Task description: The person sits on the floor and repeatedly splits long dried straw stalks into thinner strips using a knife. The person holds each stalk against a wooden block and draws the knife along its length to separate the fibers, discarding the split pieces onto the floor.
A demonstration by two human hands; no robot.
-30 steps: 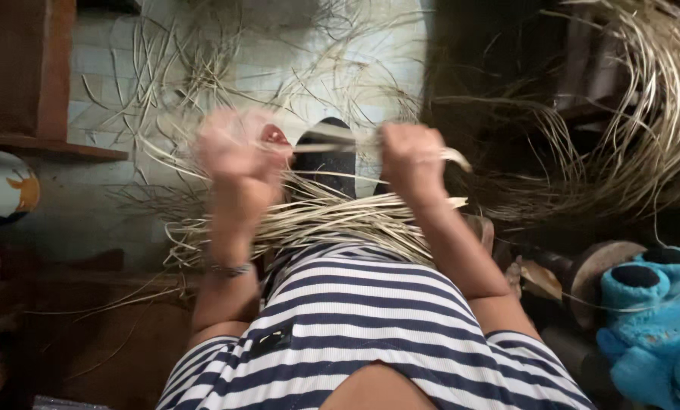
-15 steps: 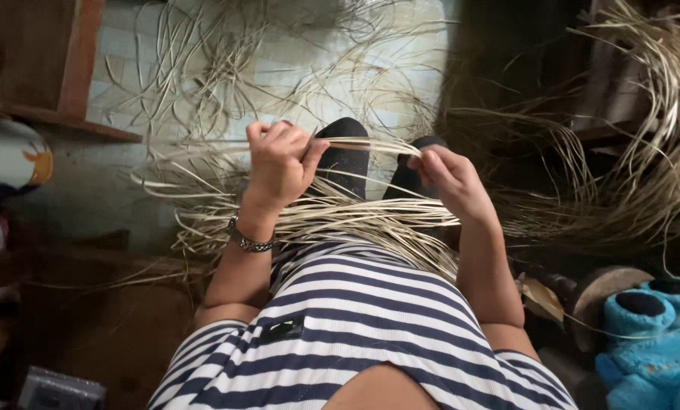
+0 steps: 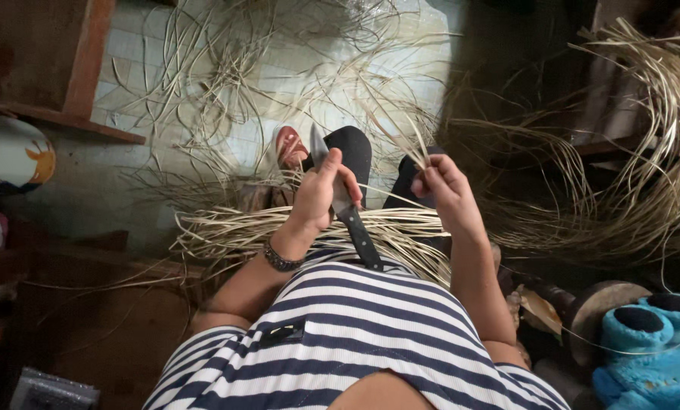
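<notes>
Left hand (image 3: 321, 190) now higher, knife (image 3: 345, 205) upright.

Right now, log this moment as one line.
left hand: grips knife, blade up | right hand: pinches cane strip | lap: cane bundle | floor: loose strips

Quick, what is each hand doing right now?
Left hand: closed around a knife.
Right hand: fingers pinched shut on thin straw strips.
</notes>
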